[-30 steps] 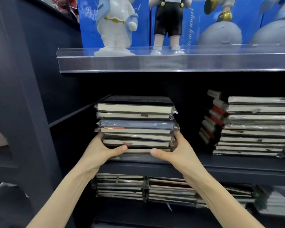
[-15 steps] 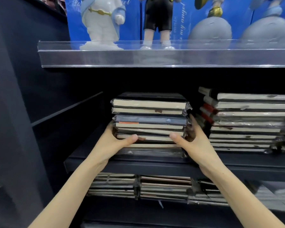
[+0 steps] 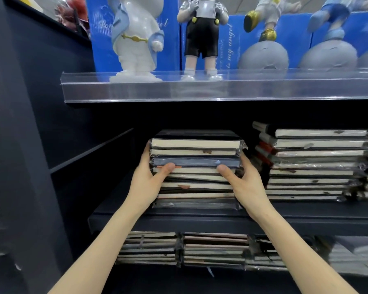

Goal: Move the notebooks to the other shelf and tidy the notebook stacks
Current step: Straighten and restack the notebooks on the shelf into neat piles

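Dark navy shelving unit [image 3: 30,145], three levels in view. Nearest me, both bare forearms rise from the bottom edge and angle inward toward the middle level. Under them, on the lowest level, the lower stacks [image 3: 183,249] of wrapped notebooks lie flat in a row, just beside each other, page edges facing me.

Middle shelf [image 3: 179,222]: the notebook stack [image 3: 196,166] sits near the shelf's left end, close to the front edge, bottom book resting on the shelf. My left hand [image 3: 149,183] clamps its left side, thumb laid across the front at mid-height and fingers running up the left face toward the top books. My right hand [image 3: 246,185] clamps the right side, thumb on the front at the same height; its fingers go into the gap behind and are mostly hidden. Both wrists are bent back, palms facing each other. A blue-grey notebook sits just above both thumbs.

To the right on the same shelf, a second stack [image 3: 314,164], wider and fanned unevenly, stands near the held one; touching or not, cannot tell.

Above and further back, a clear shelf [image 3: 179,92] carries figurines: a white one [image 3: 134,45] and one in black shorts [image 3: 202,39], upright, with blue boxes [image 3: 172,49] behind.
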A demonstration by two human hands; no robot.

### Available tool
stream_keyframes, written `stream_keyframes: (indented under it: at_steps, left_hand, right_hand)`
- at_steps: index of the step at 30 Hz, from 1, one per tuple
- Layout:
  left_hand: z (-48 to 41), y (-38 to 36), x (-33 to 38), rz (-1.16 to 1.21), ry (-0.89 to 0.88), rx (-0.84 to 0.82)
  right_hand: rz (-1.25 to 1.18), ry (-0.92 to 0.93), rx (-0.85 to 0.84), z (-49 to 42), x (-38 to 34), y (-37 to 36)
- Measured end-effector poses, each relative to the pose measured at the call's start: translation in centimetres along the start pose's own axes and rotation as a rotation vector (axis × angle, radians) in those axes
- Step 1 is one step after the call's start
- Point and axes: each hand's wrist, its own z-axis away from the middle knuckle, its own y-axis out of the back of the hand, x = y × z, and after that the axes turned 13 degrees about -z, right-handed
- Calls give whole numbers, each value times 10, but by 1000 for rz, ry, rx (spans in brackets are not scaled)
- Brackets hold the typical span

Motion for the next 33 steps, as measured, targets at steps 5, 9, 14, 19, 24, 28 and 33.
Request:
stream_keyframes:
  at_steps: [5,9,14,19,24,28,33]
  left_hand:
    - [0,-1,1,-2,12,-20]
    - [-1,7,4,19,21,-70]
    - [-6,2,6,-4,20,1]
    - [-3,-4,7,9,11,54]
    - [-5,-5,6,4,-8,84]
    - [-9,1,9,89,40,92]
    - [-19,-1,18,76,73,46]
  right_hand:
    - [23,-6,6,0,-1,1]
    - [20,18,7,-1,-12,6]
    - [-35,66,28,-13,-27,-4]
    - [-2,97,88,-15,-22,-8]
    - [-11,90,134,-22,-21,-6]
    - [-47,65,111,-25,-22,0]
    - [-113,8,-27,-30,-29,11]
